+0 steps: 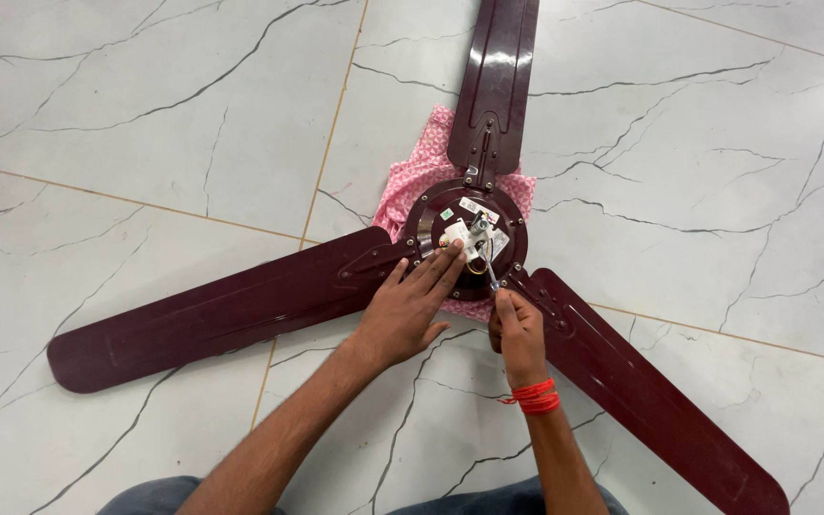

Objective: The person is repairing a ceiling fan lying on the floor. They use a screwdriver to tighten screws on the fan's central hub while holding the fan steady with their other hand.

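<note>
Maroon fan (240, 310) flat on the floor (97, 124), hub (466, 238) over a pink cloth (410, 186). Left hand (410, 310) spread open, pressing the hub steady. Right hand (519, 329) closed around a screwdriver (490, 277), tip at the white centre block (474, 238). Looks mid-screw; needs steady turning.

Fan: maroon three-blade ceiling fan (240, 310) lying flat on the marble floor (126, 124), motor hub (466, 238) at centre.
Cloth: pink patterned cloth (422, 176) under the hub.
Left hand (410, 310): spread flat, fingertips on the hub beside the white capacitor (460, 238).
Right hand (519, 329): closed round a screwdriver (490, 275), tip at the hub's middle; red thread (536, 396) on the wrist.
</note>
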